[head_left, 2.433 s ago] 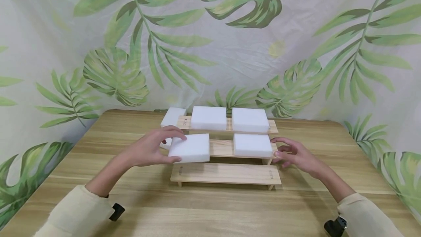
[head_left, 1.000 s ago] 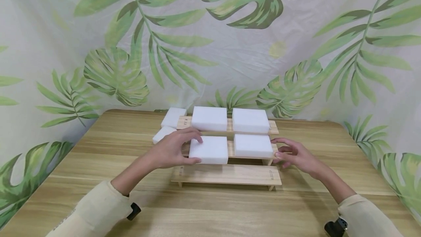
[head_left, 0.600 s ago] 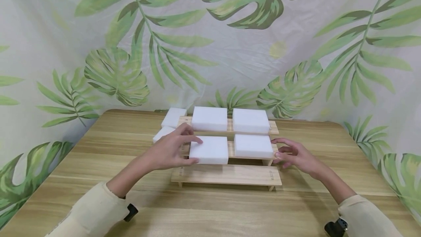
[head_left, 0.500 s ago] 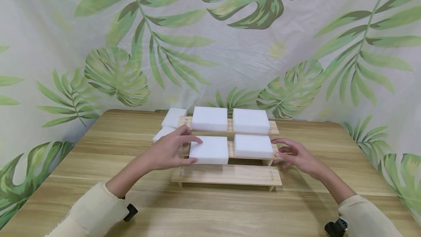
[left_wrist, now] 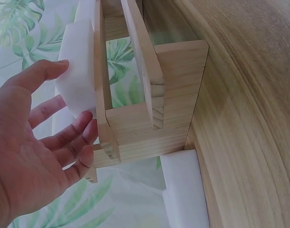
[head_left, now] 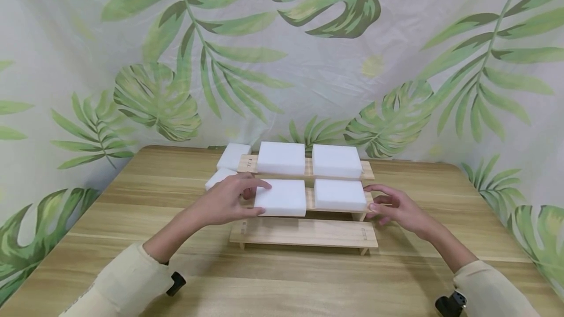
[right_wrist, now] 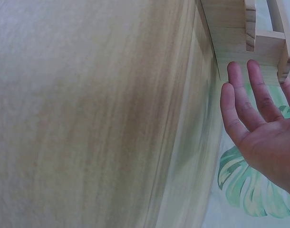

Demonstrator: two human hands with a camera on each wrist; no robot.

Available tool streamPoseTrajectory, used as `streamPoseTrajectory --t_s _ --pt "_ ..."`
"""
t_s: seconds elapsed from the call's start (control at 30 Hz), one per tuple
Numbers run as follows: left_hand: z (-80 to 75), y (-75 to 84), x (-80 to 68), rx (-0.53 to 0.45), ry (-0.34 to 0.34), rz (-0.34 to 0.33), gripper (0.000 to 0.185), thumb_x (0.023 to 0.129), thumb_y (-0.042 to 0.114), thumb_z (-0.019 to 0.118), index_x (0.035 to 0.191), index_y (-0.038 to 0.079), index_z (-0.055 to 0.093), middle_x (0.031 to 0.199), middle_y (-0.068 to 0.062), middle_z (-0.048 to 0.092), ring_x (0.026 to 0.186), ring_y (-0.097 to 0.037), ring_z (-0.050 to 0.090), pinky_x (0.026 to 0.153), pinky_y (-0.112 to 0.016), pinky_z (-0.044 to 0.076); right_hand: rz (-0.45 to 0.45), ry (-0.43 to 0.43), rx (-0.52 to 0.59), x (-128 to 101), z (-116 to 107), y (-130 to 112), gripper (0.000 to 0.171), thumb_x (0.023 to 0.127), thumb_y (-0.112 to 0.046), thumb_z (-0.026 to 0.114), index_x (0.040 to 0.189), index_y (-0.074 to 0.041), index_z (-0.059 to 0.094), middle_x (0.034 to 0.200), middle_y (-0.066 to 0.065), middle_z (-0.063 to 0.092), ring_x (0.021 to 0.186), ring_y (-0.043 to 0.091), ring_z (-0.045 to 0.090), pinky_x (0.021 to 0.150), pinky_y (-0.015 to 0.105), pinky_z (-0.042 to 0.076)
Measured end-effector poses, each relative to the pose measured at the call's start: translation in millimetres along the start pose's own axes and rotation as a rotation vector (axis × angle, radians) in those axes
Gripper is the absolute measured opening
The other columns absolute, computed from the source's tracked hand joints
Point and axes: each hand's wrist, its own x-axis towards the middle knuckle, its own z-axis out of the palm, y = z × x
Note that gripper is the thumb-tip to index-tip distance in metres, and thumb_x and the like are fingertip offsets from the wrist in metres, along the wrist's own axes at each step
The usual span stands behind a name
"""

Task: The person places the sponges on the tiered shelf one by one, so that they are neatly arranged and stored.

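A three-tier wooden stand (head_left: 304,233) stands mid-table. Its top tier carries two white foam blocks (head_left: 280,158) (head_left: 337,161). The middle tier carries two more (head_left: 280,197) (head_left: 340,194), and the bottom tier is bare. My left hand (head_left: 252,198) is at the left edge of the middle-left block. In the left wrist view its fingers (left_wrist: 64,137) are spread and straight, and the thumb tip touches that block (left_wrist: 78,85) beside the stand's end (left_wrist: 149,128). My right hand (head_left: 374,205) rests with relaxed fingers (right_wrist: 240,104) at the middle tier's right end (right_wrist: 264,38).
Two loose white foam blocks (head_left: 233,156) (head_left: 219,178) lie on the wooden table (head_left: 132,194) left of the stand; one shows in the left wrist view (left_wrist: 183,190). A leaf-print cloth (head_left: 282,62) hangs close behind and at both sides.
My left hand carried the block rightward onto the middle tier beside the other one. The block has settled there and the hand's hold has loosened. The right hand has stayed put.
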Motion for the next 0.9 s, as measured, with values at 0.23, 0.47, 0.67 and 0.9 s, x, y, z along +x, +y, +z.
streamPoseTrajectory --t_s 0.23,0.47,0.67,0.9 --pt "-1.2 -2.1 3.4 -0.026 0.003 -0.008 0.04 0.089 0.022 0.083 0.123 0.006 0.072 0.088 0.001 0.063 0.078 -0.014 0.058 0.072 -0.031 0.05 0.005 0.004 0.008 0.6 -0.3 -1.2 0.056 0.105 -0.014 0.061 0.153 0.004 0.038 0.112 0.019 0.068 0.099 0.03 0.073 0.079 0.046 0.061" --pt "-2.1 -2.8 5.9 -0.016 -0.01 -0.034 0.039 0.089 0.021 0.083 0.123 0.005 0.072 0.088 0.0 0.065 0.079 -0.013 0.059 0.073 -0.031 0.05 0.005 0.002 0.011 0.3 -0.9 0.5 0.056 0.105 -0.014 0.061 0.153 0.004 0.038 0.113 0.019 0.068 0.1 0.03 0.074 0.08 0.045 0.061" --pt "-2.9 -1.1 9.2 -0.024 -0.012 -0.065 0.041 0.089 0.02 0.083 0.125 0.004 0.071 0.085 0.0 0.061 0.078 -0.017 0.055 0.071 -0.029 0.046 0.007 0.001 0.013 0.1 -0.9 1.8 0.056 0.105 -0.014 0.061 0.153 0.003 0.039 0.112 0.019 0.068 0.1 0.03 0.074 0.079 0.045 0.061" --pt "-2.0 -2.6 10.4 -0.031 -0.014 -0.073 0.042 0.09 0.02 0.082 0.127 0.003 0.071 0.086 0.001 0.063 0.078 -0.015 0.058 0.072 -0.031 0.048 0.003 -0.003 0.017 0.2 -1.3 2.8 0.055 0.105 -0.014 0.061 0.152 0.004 0.038 0.112 0.018 0.068 0.099 0.029 0.074 0.079 0.045 0.061"
